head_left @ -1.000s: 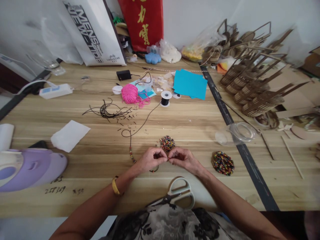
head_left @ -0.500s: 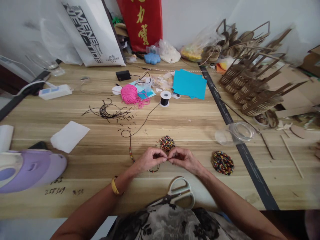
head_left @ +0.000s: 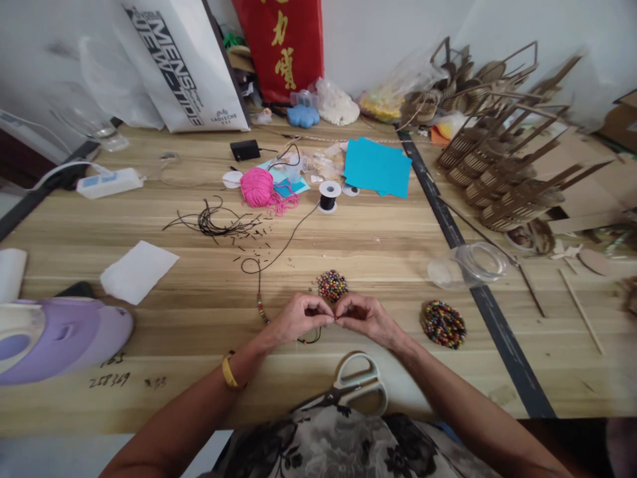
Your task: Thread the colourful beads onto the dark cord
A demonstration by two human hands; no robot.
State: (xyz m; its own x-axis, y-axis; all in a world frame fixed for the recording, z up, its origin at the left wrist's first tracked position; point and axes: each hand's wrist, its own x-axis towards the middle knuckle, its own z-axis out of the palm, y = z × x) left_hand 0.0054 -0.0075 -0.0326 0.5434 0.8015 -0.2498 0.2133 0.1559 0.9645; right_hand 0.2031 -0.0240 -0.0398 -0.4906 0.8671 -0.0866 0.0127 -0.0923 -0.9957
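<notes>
My left hand (head_left: 297, 320) is closed in a pinch on the black cord, whose end lies between the fingertips. The cord (head_left: 279, 255) runs from a white spool (head_left: 329, 190) to a short row of colored beads (head_left: 261, 307), then passes under my left hand. My right hand (head_left: 369, 320) pinches a tiny reddish bead (head_left: 335, 317) against the left fingertips; the fingers partly hide it. Just beyond both hands lies a small heap of mixed beads (head_left: 332, 284). A larger cluster of beads (head_left: 444, 324) sits right of my right hand.
Scissors (head_left: 359, 386) lie at the front edge by my body. Cut black cords (head_left: 213, 222), pink yarn (head_left: 257, 188) and blue sheets (head_left: 378, 167) are farther back. A purple device (head_left: 74, 335) stands left; a clear plastic container (head_left: 468, 265) and woven baskets (head_left: 512, 179) are right.
My right fingertips have shifted very slightly at the pinch. Everything else looks the same.
</notes>
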